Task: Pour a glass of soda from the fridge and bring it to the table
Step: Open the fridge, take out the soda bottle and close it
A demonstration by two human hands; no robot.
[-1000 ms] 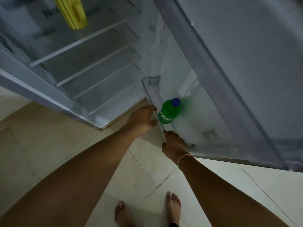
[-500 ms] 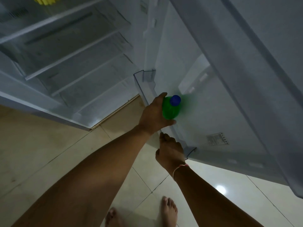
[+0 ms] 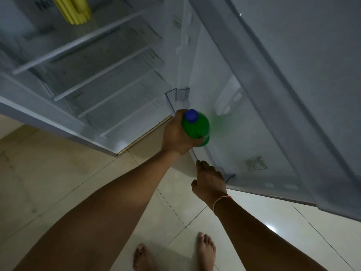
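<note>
A green soda bottle point(image 3: 196, 127) with a blue cap stands up out of the clear door bin point(image 3: 176, 94) at the bottom of the open fridge door point(image 3: 273, 94). My left hand point(image 3: 176, 136) grips the bottle around its upper body, fingers wrapped behind it. My right hand point(image 3: 208, 182) holds the front rim of the door bin just below the bottle, its fingers curled over the edge. A red and white thread band circles my right wrist.
The fridge interior point(image 3: 93, 61) lies to the left with several bare glass shelves and a yellow object point(image 3: 73, 8) on the top one. Pale floor tiles point(image 3: 58, 173) spread below, with my bare feet point(image 3: 205, 251) near the bottom edge.
My left hand went from the bin's rim to the bottle, closed around it and has raised it slightly. My right hand stays on the bin's edge.
</note>
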